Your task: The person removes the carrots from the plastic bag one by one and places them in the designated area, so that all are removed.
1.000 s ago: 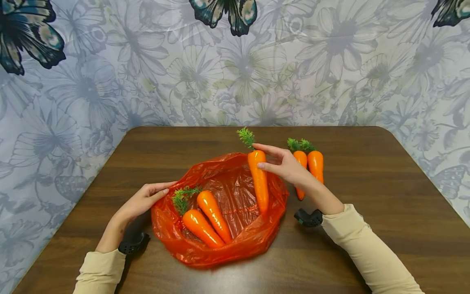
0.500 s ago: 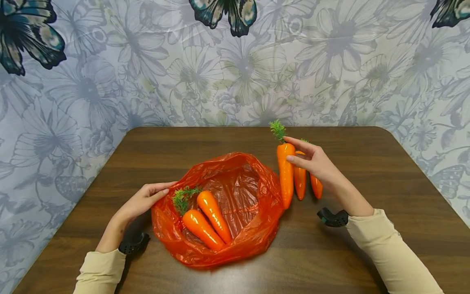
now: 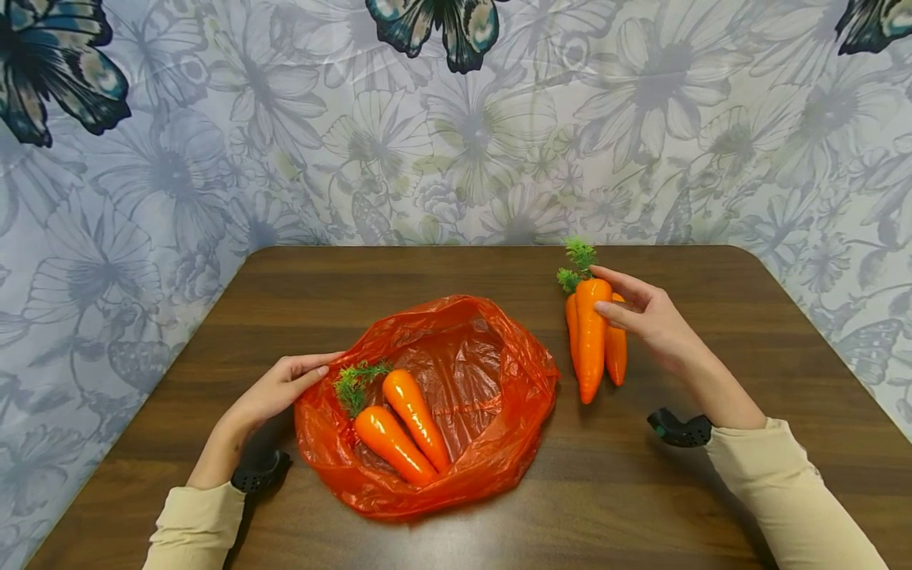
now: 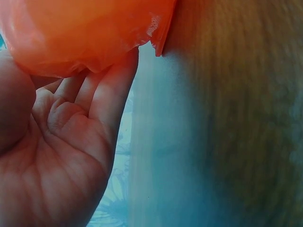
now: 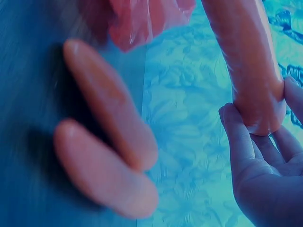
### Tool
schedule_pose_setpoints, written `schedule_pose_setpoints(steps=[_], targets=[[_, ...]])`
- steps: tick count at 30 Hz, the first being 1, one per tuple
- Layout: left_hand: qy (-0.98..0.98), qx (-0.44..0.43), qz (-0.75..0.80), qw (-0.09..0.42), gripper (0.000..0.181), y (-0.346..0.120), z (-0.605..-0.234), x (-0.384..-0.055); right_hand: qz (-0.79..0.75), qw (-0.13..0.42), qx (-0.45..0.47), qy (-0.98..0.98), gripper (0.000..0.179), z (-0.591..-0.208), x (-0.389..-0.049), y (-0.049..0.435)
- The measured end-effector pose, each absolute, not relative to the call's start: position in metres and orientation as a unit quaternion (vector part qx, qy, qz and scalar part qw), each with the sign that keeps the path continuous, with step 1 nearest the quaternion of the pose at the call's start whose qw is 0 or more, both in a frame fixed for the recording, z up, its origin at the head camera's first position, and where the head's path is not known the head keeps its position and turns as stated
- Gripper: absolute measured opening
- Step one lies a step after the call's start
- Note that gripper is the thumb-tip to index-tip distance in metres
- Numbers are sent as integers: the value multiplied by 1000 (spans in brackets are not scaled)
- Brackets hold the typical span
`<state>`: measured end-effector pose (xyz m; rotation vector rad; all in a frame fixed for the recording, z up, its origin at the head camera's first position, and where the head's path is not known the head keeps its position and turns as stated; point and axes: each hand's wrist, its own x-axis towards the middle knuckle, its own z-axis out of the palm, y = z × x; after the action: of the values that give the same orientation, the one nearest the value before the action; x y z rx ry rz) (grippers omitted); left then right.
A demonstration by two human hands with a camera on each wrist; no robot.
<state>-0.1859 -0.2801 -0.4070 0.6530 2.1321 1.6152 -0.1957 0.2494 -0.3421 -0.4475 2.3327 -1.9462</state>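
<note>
In the head view, my right hand (image 3: 644, 313) pinches an orange carrot (image 3: 591, 340) near its leafy top, thumb on the near side. The carrot hangs tip down, overlapping two other carrots at the table's right; one carrot (image 3: 616, 356) shows beside it, the other (image 3: 572, 332) mostly behind. At the left, my left hand (image 3: 278, 388) holds the side of a red plastic bag (image 3: 427, 503), its fingertips partly hidden by the film. Inside the wide-mouthed bag lie two carrots, one (image 3: 394, 443) in front of the other (image 3: 416, 419), with green tops to the left.
The brown wooden table (image 3: 285, 289) ends at a far edge with rounded corners. Behind it hangs a floral backdrop (image 3: 477, 150) with butterflies. Each wrist carries a black camera, one (image 3: 260, 473) on the left and one (image 3: 680, 429) on the right.
My right hand has moved right with the carrot, from over the bag's right side to in front of the carrots on the table. The left hand and bag stay nearly still.
</note>
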Motion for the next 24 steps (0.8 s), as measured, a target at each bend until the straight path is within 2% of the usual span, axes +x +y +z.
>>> schedule_pose_setpoints(steps=[24], targets=[[752, 234, 583, 199, 41, -280, -408, -187, -664, 27, -81, 743, 53, -361, -193, 326]])
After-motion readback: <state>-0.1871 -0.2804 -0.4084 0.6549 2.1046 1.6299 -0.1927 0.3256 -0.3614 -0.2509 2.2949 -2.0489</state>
